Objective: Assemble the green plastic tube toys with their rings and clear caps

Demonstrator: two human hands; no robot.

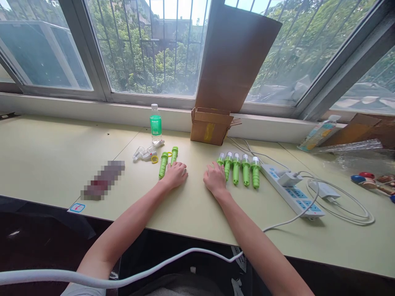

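My left hand (175, 175) rests palm down on the table, fingers forward and loosely bent. It covers the lower end of a green ribbed tube (174, 153); a second green tube (163, 165) lies just left of it. My right hand (215, 178) also lies palm down, its outer fingers against the leftmost of several green tubes with clear caps (236, 168). That tube is partly hidden by the hand. Neither hand visibly grips anything. Yellow rings (154, 159) and clear plastic parts (143, 153) lie beyond the left hand.
A bottle with a green label (156, 125) and a cardboard box (210, 127) stand by the window. To the right are a power strip (293, 191), a white cable (367, 213) and another bottle (319, 133). A white cord (129, 281) crosses in front of me. A blurred item (103, 181) lies left.
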